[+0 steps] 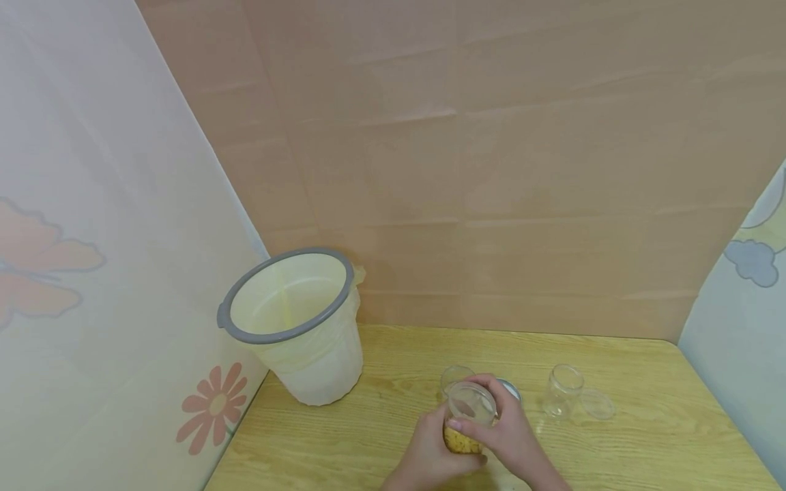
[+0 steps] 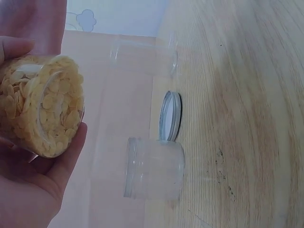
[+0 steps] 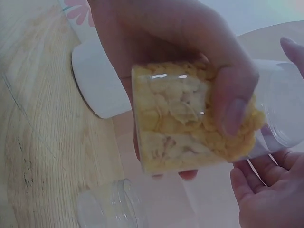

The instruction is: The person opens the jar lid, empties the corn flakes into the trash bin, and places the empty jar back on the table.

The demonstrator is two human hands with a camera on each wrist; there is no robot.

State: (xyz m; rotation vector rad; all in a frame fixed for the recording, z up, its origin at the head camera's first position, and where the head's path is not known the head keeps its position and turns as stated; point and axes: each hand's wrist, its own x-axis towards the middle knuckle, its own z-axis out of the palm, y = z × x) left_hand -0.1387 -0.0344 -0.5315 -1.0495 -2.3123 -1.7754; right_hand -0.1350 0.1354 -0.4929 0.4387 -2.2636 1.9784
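A clear jar of yellow flakes [image 1: 464,442] is held between both hands over the table. My left hand [image 1: 432,447] grips its lower, flake-filled part, the thumb across the front in the right wrist view [image 3: 233,116]. Around the clear upper part [image 1: 471,401] curve the fingers and thumb of my right hand [image 1: 512,429]. The left wrist view shows the base of the flake jar [image 2: 59,102] turned toward the table. Beyond the hands stands an empty clear jar [image 1: 456,375], with a silver-rimmed lid [image 2: 171,116] beside it.
Another empty clear jar [image 1: 562,392] stands to the right, a flat clear disc [image 1: 598,404] next to it. At the back left is a white bucket [image 1: 325,375] with a grey rim and a thin bag inside. Patterned sheets enclose the wooden table [image 1: 663,409].
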